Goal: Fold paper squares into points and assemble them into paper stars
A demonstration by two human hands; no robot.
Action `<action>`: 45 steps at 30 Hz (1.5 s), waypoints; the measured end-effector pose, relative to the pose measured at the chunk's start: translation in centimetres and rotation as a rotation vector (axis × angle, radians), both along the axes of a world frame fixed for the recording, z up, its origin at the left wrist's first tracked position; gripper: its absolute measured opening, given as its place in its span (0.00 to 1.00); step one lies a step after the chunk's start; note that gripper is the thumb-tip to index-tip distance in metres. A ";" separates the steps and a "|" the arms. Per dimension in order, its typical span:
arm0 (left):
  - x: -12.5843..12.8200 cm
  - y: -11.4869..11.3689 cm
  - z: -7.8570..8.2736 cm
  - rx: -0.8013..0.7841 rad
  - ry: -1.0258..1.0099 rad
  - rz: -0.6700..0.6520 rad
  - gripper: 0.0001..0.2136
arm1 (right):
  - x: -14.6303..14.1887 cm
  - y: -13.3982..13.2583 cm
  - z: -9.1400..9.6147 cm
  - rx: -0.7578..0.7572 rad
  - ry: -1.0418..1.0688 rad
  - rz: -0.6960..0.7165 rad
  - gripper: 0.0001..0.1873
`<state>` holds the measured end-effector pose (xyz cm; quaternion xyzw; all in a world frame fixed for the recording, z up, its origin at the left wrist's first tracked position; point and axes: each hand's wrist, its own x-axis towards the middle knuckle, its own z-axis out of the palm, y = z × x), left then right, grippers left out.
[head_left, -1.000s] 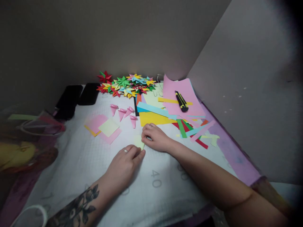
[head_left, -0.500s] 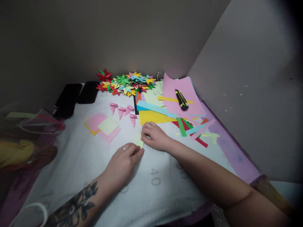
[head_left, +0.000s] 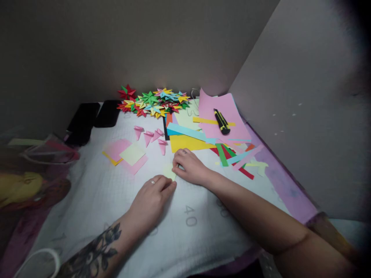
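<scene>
Head view: I see both hands low on the gridded mat [head_left: 116, 193] covering the table, meeting at a small pale yellow paper piece [head_left: 169, 171].
Left hand [head_left: 150, 197]: lies flat, fingertips pressing the piece's near edge.
Right hand [head_left: 189, 166]: curled, pinching the piece's far edge against the mat.
Done, I judge: four pink folded points [head_left: 150, 136] lie behind, and a heap of finished paper stars [head_left: 153, 101] sits at the back.
Left: this fold looks early, and the cut squares [head_left: 132, 154] are unfolded.
Materials: thin matte coloured paper with crisp creases; loose sheets [head_left: 228, 112] under a black-and-yellow knife [head_left: 222, 122].
</scene>
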<state>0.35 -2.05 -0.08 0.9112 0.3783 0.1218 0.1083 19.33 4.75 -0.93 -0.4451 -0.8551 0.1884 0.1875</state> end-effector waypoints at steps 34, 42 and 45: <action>0.9 -1.4 2.2 -0.064 0.219 -0.065 0.18 | 0.7 0.5 0.1 0.011 -0.066 -0.434 0.14; 1.0 -1.5 2.4 -0.101 0.239 -0.040 0.18 | 0.6 -1.2 0.3 -0.024 0.137 -0.100 0.08; 0.8 -1.6 2.3 -0.103 0.178 -0.063 0.18 | 0.3 -1.6 0.3 -0.024 0.034 -0.057 0.10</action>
